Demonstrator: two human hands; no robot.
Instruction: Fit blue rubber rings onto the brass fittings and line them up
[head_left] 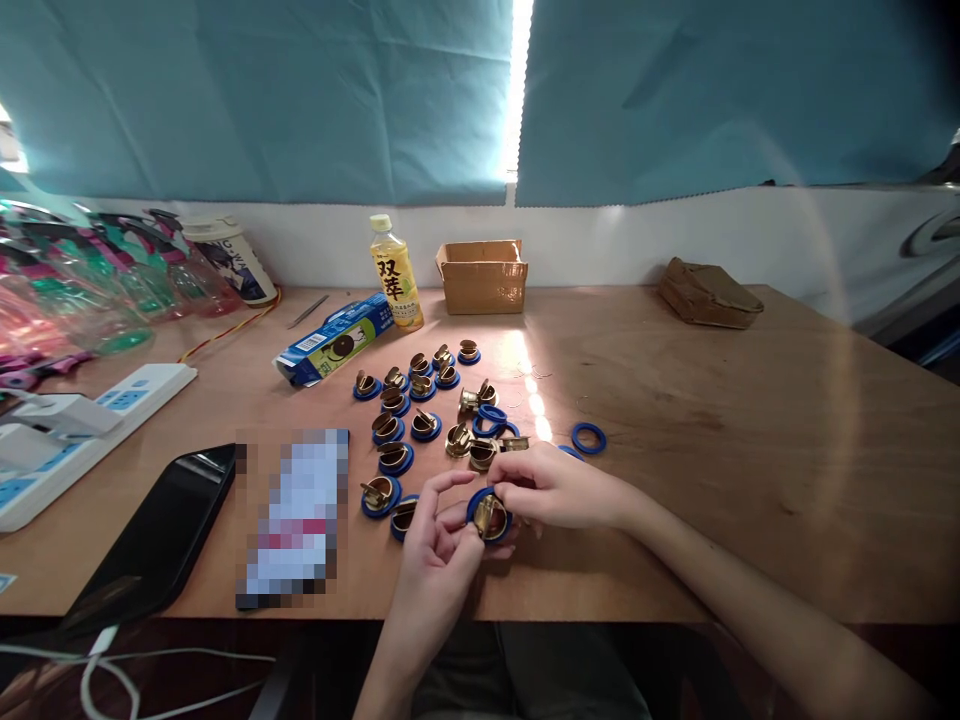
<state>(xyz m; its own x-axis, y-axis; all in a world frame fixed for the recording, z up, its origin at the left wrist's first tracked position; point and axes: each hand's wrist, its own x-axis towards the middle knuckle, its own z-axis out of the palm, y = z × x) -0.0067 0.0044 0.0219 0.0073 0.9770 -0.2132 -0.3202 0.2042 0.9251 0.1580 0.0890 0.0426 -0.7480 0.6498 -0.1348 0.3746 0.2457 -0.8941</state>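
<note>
Between my two hands, just above the table's front edge, is a round brass fitting (491, 520) with a flap inside and a blue ring around its rim. The thumb and fingers of my left hand (441, 555) grip it from the left and below. My right hand (551, 488) pinches the blue ring at the upper right. Several brass fittings with blue rings (426, 425) stand in loose rows to the left. Beyond my hands lie brass pieces without rings (459, 440) and loose blue rings (589, 438).
Two phones, one black (161, 530), one with a blurred screen (296, 520), and a power strip (142, 385) lie left. Farther back are spray bottles (127, 265), a paper cup (232, 258), a blue box (337, 340), a drink bottle (395, 275), an open carton (484, 285) and a brown packet (709, 295).
</note>
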